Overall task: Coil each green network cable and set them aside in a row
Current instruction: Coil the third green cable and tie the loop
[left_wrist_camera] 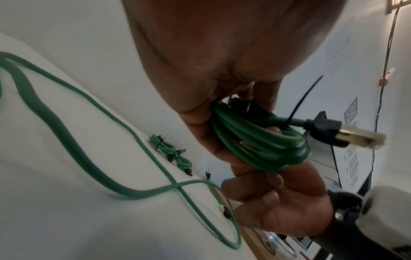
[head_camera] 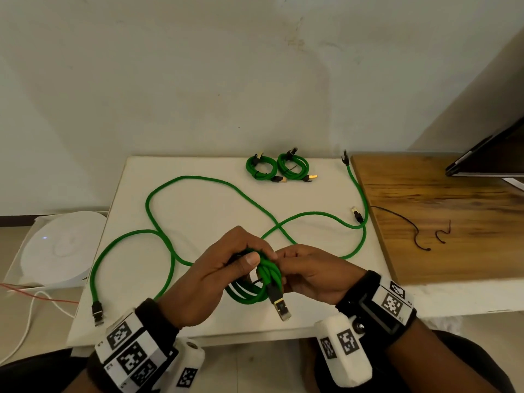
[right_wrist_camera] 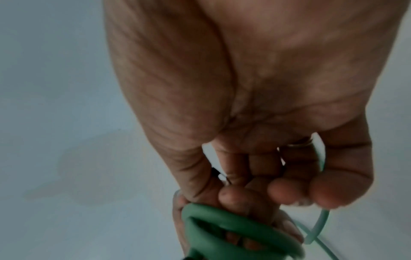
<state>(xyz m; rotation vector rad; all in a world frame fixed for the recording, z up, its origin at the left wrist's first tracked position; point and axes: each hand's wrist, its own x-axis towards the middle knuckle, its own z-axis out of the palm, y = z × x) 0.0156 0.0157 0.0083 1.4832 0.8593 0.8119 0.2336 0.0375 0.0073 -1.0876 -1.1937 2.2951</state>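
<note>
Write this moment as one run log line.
left hand grips coiled cable | right hand pinches black tie | two coils set aside

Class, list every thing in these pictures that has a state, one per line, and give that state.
Held cable: coiled, gripped by left hand.
Right hand: fingers pinching at the coil's top.
Black tie: sticking out of the coil.
Two far coils: tied, side by side.
Loose cables: uncoiled, crossing on the white board.
</note>
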